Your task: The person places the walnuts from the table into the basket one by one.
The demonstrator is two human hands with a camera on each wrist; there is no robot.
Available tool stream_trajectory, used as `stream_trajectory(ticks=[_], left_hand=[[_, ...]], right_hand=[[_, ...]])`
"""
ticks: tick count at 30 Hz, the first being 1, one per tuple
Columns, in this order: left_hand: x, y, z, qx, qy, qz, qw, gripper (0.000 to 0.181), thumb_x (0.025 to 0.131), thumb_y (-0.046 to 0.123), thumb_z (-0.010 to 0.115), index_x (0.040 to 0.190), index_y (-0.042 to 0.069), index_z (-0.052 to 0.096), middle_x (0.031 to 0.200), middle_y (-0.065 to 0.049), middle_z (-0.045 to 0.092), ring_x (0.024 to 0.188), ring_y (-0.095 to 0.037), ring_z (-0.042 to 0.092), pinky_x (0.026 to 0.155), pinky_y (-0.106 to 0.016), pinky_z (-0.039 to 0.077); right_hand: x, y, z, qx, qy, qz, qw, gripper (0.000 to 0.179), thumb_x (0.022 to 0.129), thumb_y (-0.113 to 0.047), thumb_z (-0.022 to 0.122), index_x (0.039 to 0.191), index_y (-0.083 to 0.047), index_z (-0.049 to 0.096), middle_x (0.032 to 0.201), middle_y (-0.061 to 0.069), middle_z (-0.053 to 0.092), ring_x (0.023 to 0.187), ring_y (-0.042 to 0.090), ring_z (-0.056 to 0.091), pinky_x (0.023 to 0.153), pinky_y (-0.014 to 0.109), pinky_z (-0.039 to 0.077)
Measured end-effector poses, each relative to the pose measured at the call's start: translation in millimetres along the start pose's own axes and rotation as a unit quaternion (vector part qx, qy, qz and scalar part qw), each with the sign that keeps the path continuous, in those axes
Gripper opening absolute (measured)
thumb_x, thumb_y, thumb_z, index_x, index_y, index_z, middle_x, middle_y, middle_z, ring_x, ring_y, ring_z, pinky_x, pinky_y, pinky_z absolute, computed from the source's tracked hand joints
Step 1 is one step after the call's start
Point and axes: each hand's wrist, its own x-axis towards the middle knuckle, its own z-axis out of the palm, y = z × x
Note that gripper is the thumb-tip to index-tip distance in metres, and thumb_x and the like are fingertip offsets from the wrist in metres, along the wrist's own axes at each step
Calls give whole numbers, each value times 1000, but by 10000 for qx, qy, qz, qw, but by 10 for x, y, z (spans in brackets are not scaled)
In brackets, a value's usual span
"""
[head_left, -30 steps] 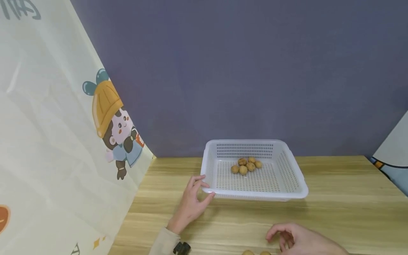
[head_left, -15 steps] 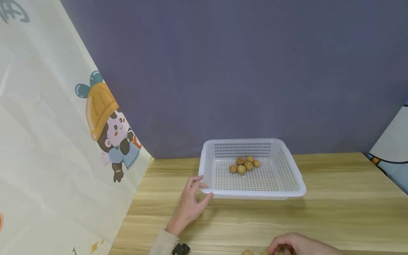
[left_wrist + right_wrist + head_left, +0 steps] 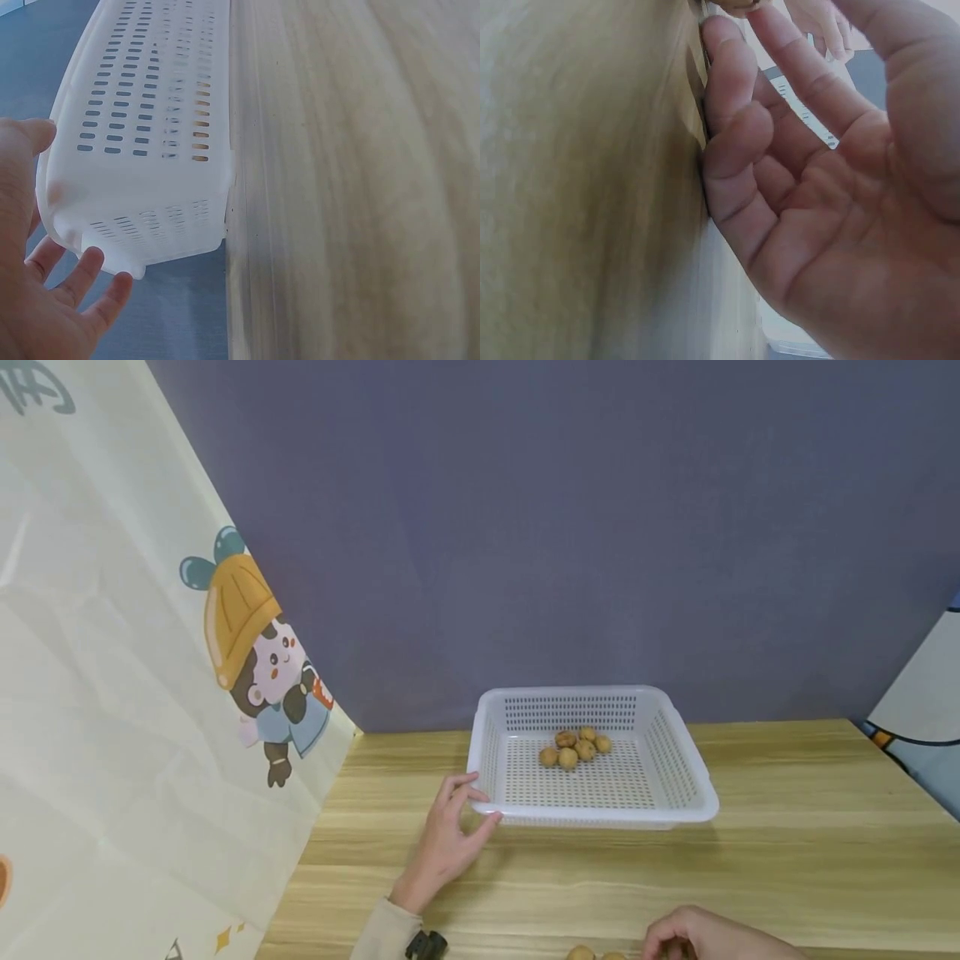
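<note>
In the head view my left hand (image 3: pixel 444 847) is at the near left corner of a white perforated plastic basket (image 3: pixel 600 816), thumb and fingers around the rim. The left wrist view has my thumb (image 3: pixel 34 135) on one side of that corner and the other fingers spread around it. Several round tan nuts, walnut-like (image 3: pixel 567 759), lie together on the basket floor. My right hand (image 3: pixel 701 935) is low at the bottom edge, beside two more nuts (image 3: pixel 581 952). In the right wrist view its fingers curl and the index fingertip meets a nut (image 3: pixel 739 4); the thumb tip is cut off.
The basket stands on a wood-grain table (image 3: pixel 795 843), close to a dark blue backdrop (image 3: pixel 570 527). A pale sheet with a cartoon figure (image 3: pixel 255 660) borders the table on the left. Another printed sheet (image 3: pixel 926 693) is at the right edge.
My right hand has come down toward the nuts at the bottom edge, then shifted slightly right. The left hand keeps its place at the basket corner. The head view has turned slightly.
</note>
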Motion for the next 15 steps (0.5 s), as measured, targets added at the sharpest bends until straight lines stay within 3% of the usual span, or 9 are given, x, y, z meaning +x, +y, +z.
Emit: stream_trajectory(ticks=[7,11,15], left_hand=[[-5,9,-7,-28,5,18,10000,24,92,28,83,106,19,64,149,-9,55,141,-39,57,118,-61,49],[-10,8,-5,30,-53,12,10000,25,92,28,82,106,19,64,150,-8,55,142,-39,56,118,-60,48],[-5,0,-2,81,-42,20,10000,25,92,28,82,107,19,64,150,-8,54,142,-39,56,118,-61,48]], right_hand=[[7,-12,-4,-63,-75,6,10000,8,99,-4,69,103,-3,75,77,-12,65,70,-11,58,59,7,47],[-13,-35,-12,202,-131,69,9997,9,99,-3,69,105,1,74,86,-17,69,74,-9,60,65,9,52],[-35,-87,-42,388,-57,261,9989,14,99,-4,70,112,0,74,92,-12,74,77,-5,63,67,12,55]])
